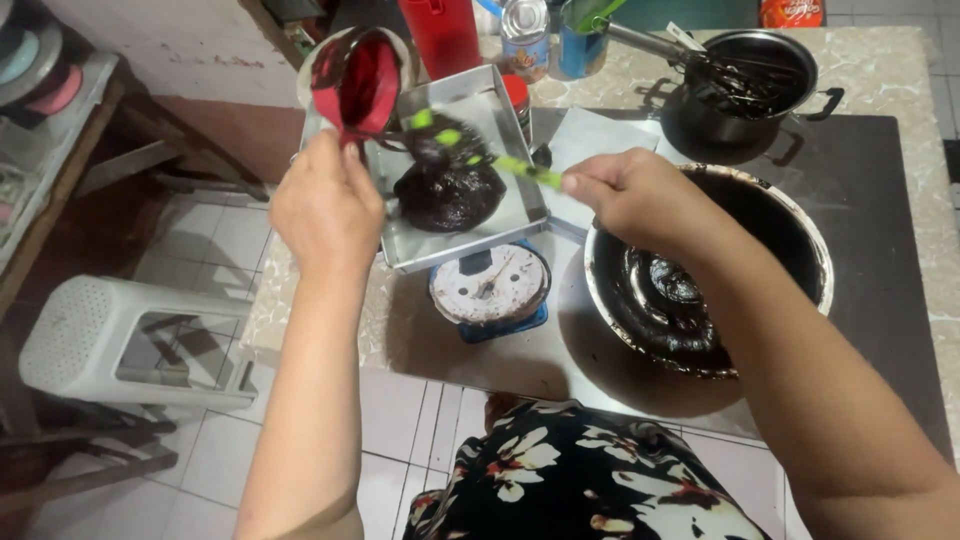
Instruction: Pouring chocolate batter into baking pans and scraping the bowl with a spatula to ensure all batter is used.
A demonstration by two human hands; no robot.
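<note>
Left hand [325, 205] is gripping a tilted red cup [358, 82] at 12 o'clock of it. Right hand [630, 190] is pinching a green spatula [525, 171], long axis pointing toward 10 o'clock, scraping dark batter [450, 190] w/ tip over the tray [500, 120].

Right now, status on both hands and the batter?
Left hand tilts red plastic cup. Right hand scrapes with green spatula. Dark batter mound in square metal tray on scale. Nothing obstructing.

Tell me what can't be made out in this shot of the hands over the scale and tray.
Head view:
- Scale dial: upper part hidden under the metal tray; its marks are too small.
- Green spatula in the right hand: tip blurred over the dark batter.
- Red cup in the left hand: contents unclear.
- Cans: cut by the top edge.
</note>
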